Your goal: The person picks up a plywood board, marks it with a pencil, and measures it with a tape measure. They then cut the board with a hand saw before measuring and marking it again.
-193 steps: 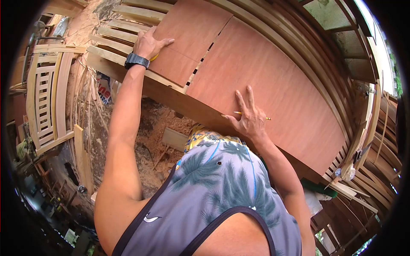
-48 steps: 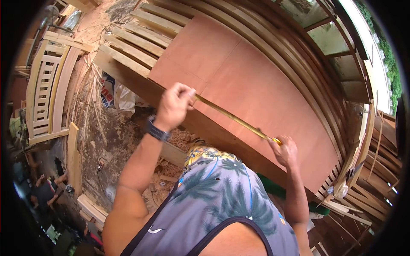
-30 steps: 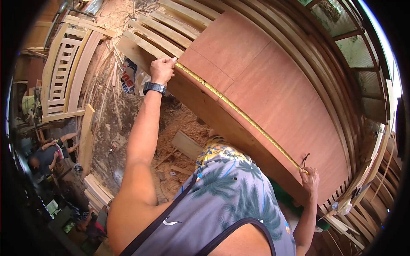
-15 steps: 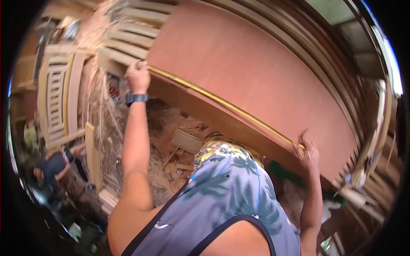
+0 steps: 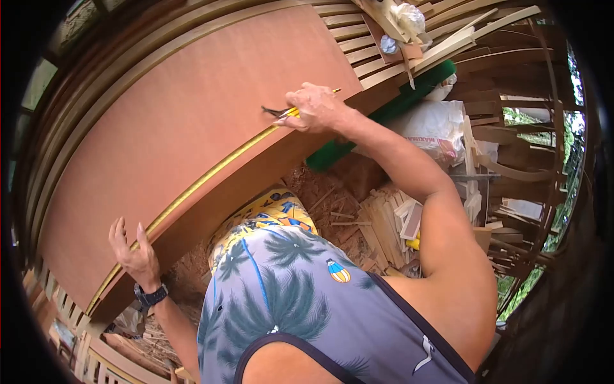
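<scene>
Yellow metal tape measure point(image 5: 222, 164) is drawn out along the reddish-brown flat plywood sheet point(image 5: 179, 109), from eight o'clock to twelve, where the right hand point(image 5: 313, 110) grips its case; left hand point(image 5: 139, 261) open; no marks visible.

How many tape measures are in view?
1: yellow tape measure, along the near edge of the plywood panel, gripped by the right hand. Others may be hidden.
</scene>
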The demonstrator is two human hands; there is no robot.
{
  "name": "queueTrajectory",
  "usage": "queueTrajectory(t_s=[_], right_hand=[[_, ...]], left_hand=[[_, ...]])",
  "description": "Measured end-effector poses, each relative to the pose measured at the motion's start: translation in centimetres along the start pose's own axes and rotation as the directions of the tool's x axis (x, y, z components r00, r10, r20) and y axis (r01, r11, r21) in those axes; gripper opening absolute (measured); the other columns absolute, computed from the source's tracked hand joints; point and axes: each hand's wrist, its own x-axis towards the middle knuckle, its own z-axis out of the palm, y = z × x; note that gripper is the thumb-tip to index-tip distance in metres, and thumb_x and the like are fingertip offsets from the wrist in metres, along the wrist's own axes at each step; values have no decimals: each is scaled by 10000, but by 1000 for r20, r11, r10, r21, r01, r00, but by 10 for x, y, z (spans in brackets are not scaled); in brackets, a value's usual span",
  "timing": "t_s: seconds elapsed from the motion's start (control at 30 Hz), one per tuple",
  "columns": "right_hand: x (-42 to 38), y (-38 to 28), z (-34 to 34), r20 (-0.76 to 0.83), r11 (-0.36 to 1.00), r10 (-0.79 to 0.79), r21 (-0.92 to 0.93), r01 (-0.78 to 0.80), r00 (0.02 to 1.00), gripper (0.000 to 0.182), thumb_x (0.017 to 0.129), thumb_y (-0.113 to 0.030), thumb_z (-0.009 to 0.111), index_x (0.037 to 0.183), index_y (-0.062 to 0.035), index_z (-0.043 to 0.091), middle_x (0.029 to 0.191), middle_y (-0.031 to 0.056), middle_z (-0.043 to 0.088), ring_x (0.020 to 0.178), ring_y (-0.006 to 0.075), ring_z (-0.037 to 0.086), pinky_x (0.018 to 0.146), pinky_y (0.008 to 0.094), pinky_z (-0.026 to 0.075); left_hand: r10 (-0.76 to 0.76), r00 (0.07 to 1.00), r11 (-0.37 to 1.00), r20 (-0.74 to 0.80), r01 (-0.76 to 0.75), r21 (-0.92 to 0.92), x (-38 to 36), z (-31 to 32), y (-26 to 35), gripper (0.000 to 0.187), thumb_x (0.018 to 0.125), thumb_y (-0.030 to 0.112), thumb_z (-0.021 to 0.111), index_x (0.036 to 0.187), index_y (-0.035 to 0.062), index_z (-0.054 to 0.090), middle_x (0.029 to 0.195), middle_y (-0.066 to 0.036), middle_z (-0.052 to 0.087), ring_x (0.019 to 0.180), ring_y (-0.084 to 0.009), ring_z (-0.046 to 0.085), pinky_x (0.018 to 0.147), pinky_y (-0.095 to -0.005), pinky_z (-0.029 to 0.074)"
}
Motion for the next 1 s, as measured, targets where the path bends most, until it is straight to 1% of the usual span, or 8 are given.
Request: queueTrajectory(t_s=[0.03,0.07,0.2,0.37,0.63,0.73,0.9,1.0], right_hand=[[-5,25,-4,32,1000,24,-21,-23,999,531,870,-618,621,856,-88,615,794,123,645,854,320,628,722,469,529],[-12,61,-5,64,998,54,-43,-52,996,519,867,-614,629,861,-95,618,799,120,642,857,318,626,725,467,529],[-59,183,-18,38,996,79,-41,-78,996,482,838,-583,672,902,-106,649,872,135,673,925,333,645,768,454,537],[-91,270,-18,4,986,92,-141,-90,996,458,861,-537,664,924,-85,629,842,140,645,902,334,635,767,462,529],[-90,279,-4,25,991,98,-88,-96,995,465,846,-551,674,940,-97,651,876,147,664,924,329,633,794,453,534],[-88,283,-5,24,995,68,-77,-65,997,464,845,-559,668,942,-105,663,879,148,666,930,328,638,798,456,535],[-83,275,-10,60,991,103,-87,-98,993,461,812,-539,690,942,-96,698,899,167,708,965,360,661,818,474,545],[-82,275,-11,74,992,100,-86,-94,992,464,815,-535,688,994,-107,712,920,176,711,973,365,660,829,485,543]], left_hand=[[85,995,996,57,-85,-1,2,11,21,354,881,89,710,1206,-21,622,1225,-205,617,1120,-343,598,941,-420,492],[80,995,996,60,-82,22,2,35,48,354,881,89,710,1206,-21,622,1225,-205,617,1120,-343,598,941,-420,492],[246,946,969,211,-234,-80,5,101,153,345,850,97,732,1161,-15,637,1196,-204,625,1148,-366,584,966,-438,480],[479,829,874,290,-416,-252,11,173,265,340,798,110,754,1107,16,648,1144,-165,633,1077,-344,585,940,-428,473],[680,614,733,401,-589,-340,5,248,336,349,796,152,740,1124,94,639,1147,-108,604,1039,-314,573,912,-432,467],[674,614,735,411,-611,-294,4,265,347,371,800,175,735,1144,78,637,1167,-123,590,1071,-307,553,939,-431,449],[654,601,739,459,-639,-216,6,279,350,415,803,188,711,1206,130,631,1185,-116,562,1089,-301,542,937,-432,441],[632,594,744,498,-645,-174,5,282,352,544,745,178,747,1272,189,611,1156,-81,553,1087,-286,527,928,-416,436]])
